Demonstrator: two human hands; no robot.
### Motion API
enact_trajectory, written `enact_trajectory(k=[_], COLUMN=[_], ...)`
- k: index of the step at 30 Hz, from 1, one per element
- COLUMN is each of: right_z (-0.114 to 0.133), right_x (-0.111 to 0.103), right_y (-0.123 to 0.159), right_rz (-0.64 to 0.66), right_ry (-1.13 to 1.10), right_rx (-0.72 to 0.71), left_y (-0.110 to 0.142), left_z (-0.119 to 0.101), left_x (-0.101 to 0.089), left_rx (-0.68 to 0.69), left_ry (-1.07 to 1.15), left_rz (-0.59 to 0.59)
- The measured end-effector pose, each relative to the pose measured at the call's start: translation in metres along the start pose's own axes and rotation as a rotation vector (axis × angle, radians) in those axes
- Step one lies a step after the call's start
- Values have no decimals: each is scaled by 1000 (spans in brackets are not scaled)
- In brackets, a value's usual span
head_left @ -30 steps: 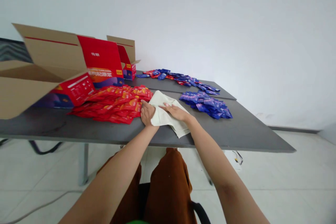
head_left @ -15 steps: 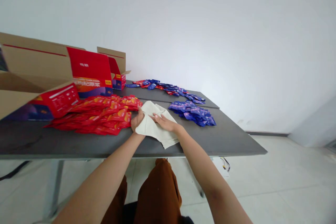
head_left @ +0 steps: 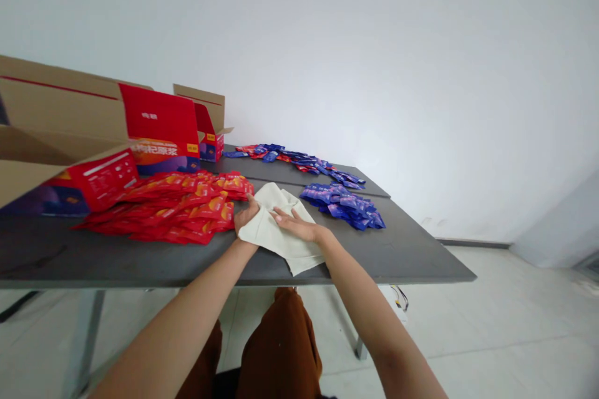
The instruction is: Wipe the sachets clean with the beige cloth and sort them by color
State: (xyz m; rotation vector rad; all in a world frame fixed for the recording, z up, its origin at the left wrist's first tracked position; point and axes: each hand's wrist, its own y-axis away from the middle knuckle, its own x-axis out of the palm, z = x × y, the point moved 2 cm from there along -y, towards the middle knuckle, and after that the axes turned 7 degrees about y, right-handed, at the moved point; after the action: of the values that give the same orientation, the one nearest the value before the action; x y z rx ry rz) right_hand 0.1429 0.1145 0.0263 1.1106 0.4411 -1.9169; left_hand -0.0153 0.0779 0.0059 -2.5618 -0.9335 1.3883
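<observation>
A cream cloth (head_left: 271,234) lies loosely folded on the dark table (head_left: 369,259), one corner hanging toward the front edge. At its left side is my left hand (head_left: 245,214), closed on the fabric. The cloth covers most of that hand's fingers, while the thumb side shows. My right hand (head_left: 296,225) rests flat on top of the cloth with its fingers stretched out. Just left of my left hand is a heap of red sachets (head_left: 182,209). Beyond my right hand sits a pile of blue-purple sachets (head_left: 344,204).
A large open carton (head_left: 163,128) with a red printed side stands at the left. Behind it is a smaller open carton (head_left: 213,144). Mixed red and blue sachets (head_left: 299,158) form a long strip at the back, near the white wall (head_left: 397,75).
My right hand and the cloth's lower corner have shifted slightly toward the table's front edge. My left hand stays at the cloth's left side. The view has tilted slightly.
</observation>
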Motion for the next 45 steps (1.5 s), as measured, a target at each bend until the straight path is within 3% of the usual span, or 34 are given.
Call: enact_trajectory(k=[4,7,10,16,20,22,25,28,32,38,45], right_z=[-4,-4,-2,2,5,7,11,11,5,-5,7], right_x=[-2,1,5,5,4,5,6,5,3,0,-3], right_y=[0,-5,-14,-33,-25,-16,-6,-5,-21,-33,0], right_rz=[88,100,-9,-231,-259,-276,-212,-102,-80,-174,-275], right_ry=[-143,-95,55,336,482,528,434,216,17,74,225], right_rx=[-36,-55,-18,184,290,272,120,22,-20,55,244], left_y=[-2,-2,1,8,2,-2,-2,4,6,-1,-2], left_z=[0,-1,-4,-8,-2,-1,-3,-6,-5,-5,-6], left_x=[2,4,5,2,3,5,8,10,13,15,8], left_rx=[-31,-44,-51,94,21,-50,-140,-71,-24,-153,-98], left_ry=[-40,-37,-22,-17,63,96,71,3,-10,83,91], left_rz=[55,39,30,37,70,74,-19,-105,-129,-205,-29])
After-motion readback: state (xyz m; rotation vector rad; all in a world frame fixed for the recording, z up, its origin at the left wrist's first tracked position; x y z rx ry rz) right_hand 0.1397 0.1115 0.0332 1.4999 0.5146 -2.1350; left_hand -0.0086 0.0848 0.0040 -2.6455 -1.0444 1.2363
